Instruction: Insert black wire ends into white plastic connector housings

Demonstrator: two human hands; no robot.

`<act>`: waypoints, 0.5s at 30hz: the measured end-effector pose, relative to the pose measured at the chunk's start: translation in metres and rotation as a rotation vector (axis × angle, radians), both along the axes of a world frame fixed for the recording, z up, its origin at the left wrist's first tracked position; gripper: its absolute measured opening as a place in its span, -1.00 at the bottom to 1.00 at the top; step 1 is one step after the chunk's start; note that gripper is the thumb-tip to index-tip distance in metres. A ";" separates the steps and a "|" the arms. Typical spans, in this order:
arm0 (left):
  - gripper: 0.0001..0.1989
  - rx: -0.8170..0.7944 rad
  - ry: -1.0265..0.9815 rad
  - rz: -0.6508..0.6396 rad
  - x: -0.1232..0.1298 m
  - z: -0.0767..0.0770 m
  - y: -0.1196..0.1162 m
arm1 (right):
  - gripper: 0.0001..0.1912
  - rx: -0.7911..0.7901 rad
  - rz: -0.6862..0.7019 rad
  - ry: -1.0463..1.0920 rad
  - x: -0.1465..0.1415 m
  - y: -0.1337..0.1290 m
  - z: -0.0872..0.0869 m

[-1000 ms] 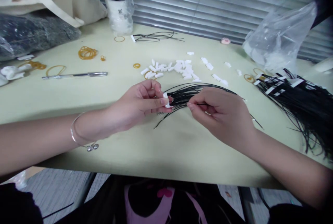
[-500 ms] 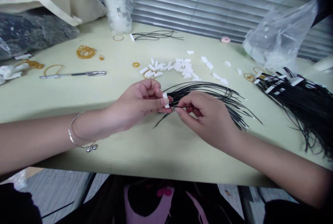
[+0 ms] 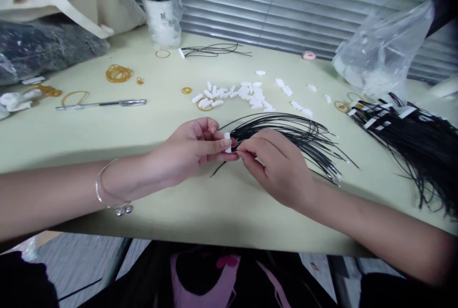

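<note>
My left hand (image 3: 193, 148) pinches a small white connector (image 3: 228, 142) between thumb and fingers. Close beside it, my right hand (image 3: 277, 162) has thumb and index finger pressed together at a thin black wire, whose end is hidden by the fingertips. A loose bundle of black wires (image 3: 286, 119) lies on the table behind and under my right hand, spreading to the right. Beyond the hands is a scattered pile of white connectors (image 3: 246, 92).
At the right lies a big heap of black wires (image 3: 422, 141) with white connectors, before a clear plastic bag (image 3: 382, 55). A pen (image 3: 102, 104), rubber bands (image 3: 119, 73) and a bagged cup (image 3: 161, 17) stand or lie left. Wires with one connector (image 3: 211, 50) lie at the back.
My right hand has moved slightly left, closer to the connector. My left hand has dipped a little and turned the connector somewhat. Less of the wire shows between the hands.
</note>
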State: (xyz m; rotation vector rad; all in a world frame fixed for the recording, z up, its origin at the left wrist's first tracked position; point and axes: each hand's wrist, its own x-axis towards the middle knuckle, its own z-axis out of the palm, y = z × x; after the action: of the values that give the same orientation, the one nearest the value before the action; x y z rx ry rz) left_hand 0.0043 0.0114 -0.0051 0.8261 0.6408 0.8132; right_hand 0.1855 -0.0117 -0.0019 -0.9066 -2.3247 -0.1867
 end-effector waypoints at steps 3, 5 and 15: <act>-0.78 0.071 0.003 -0.009 0.001 0.004 0.001 | -0.96 0.071 -0.030 -0.018 0.005 0.002 0.009; -0.78 0.143 0.034 -0.012 0.001 0.008 0.001 | -0.95 0.094 -0.051 -0.064 0.010 0.005 0.016; -0.80 0.289 -0.089 0.144 -0.015 0.056 -0.001 | -0.87 -0.194 -0.023 -0.169 0.095 0.032 0.039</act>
State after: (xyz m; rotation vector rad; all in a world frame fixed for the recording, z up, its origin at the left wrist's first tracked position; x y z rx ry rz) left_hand -0.0105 0.0101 0.0504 1.0075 0.5145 1.0850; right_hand 0.2809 0.0204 0.0371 -1.0481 -2.5225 -0.0482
